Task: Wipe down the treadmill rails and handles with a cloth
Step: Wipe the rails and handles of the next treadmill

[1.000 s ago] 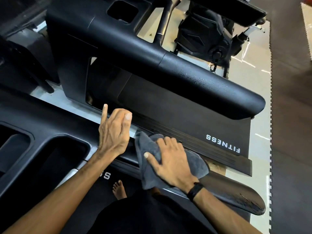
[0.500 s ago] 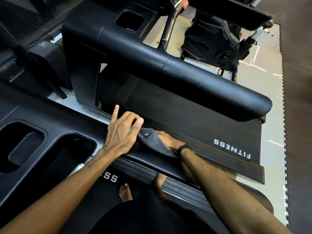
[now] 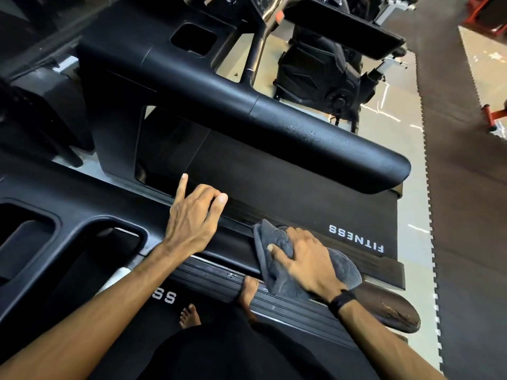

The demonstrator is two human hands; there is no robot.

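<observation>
one cloth (image 3: pixel 277 272) under right hand (image 3: pixel 307 263)

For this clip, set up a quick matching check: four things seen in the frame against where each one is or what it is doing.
Things:
1. grey cloth
2. left hand
3. right hand
4. black wristband

States:
A. rests on the near handrail, index finger raised
B. worn on the right wrist
C. draped over the near handrail
D. presses the cloth down

Pairs: 1-C, 2-A, 3-D, 4-B
</observation>
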